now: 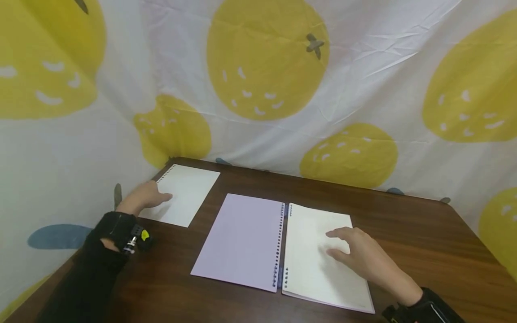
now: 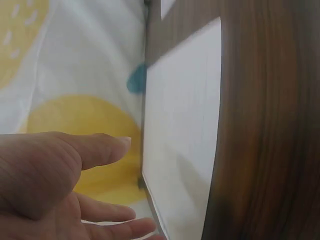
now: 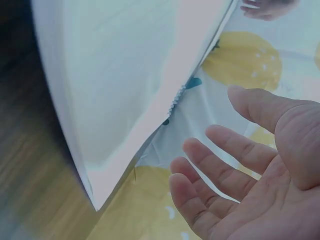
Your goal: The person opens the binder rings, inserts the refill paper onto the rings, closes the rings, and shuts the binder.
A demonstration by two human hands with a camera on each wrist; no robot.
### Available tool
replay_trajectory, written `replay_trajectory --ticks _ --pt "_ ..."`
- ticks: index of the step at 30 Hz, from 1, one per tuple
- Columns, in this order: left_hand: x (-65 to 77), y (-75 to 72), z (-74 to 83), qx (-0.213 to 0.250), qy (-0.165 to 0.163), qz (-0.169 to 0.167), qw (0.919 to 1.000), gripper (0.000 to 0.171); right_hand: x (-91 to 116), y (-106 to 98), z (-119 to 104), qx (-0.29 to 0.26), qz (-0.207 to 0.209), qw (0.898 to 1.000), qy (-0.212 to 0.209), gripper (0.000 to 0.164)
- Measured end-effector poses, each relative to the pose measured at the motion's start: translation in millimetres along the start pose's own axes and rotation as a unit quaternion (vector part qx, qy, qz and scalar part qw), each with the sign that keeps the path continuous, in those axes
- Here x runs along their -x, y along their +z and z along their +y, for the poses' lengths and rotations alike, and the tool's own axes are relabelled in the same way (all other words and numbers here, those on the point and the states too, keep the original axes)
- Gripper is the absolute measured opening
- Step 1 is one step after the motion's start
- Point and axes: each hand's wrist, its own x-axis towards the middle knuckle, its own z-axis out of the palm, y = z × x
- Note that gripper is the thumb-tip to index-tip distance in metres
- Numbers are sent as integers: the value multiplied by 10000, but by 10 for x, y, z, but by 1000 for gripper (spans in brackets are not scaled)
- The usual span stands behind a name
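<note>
A ring-bound notebook lies open on the table, its lilac cover (image 1: 242, 242) to the left and its white pages (image 1: 311, 264) to the right. Over those pages hovers my right hand (image 1: 359, 253), thumb and fingers spread and loosely bent; nothing is between them in the right wrist view. A loose white sheet (image 1: 194, 188) with punched holes along its left edge lies at the far left of the table. Above that sheet's left side is my left hand (image 1: 144, 196). In the left wrist view its thumb and fingers reach out apart, holding nothing.
The dark wooden table (image 1: 412, 242) runs up to a white cloth (image 1: 363, 89) printed with large yellow fruit, which hangs behind and at the left. Dark bands with small devices (image 1: 141, 237) are strapped on both wrists.
</note>
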Motion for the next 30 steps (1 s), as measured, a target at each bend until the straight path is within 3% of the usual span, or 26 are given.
replay_trajectory --ticks 5,15,24,30 --pt "-37 -77 -217 -59 -113 -68 9999 66 22 -25 -6 -27 -68 9999 87 33" --pt "-62 -26 -363 -407 -76 -195 9989 70 47 24 -2 30 -45 10000 20 31" --pt "-58 44 -256 -625 -164 -71 9979 66 108 25 20 156 39 9998 -72 28" --pt "-136 46 -161 -194 -324 -95 9992 56 134 27 53 141 30 9999 -83 26"
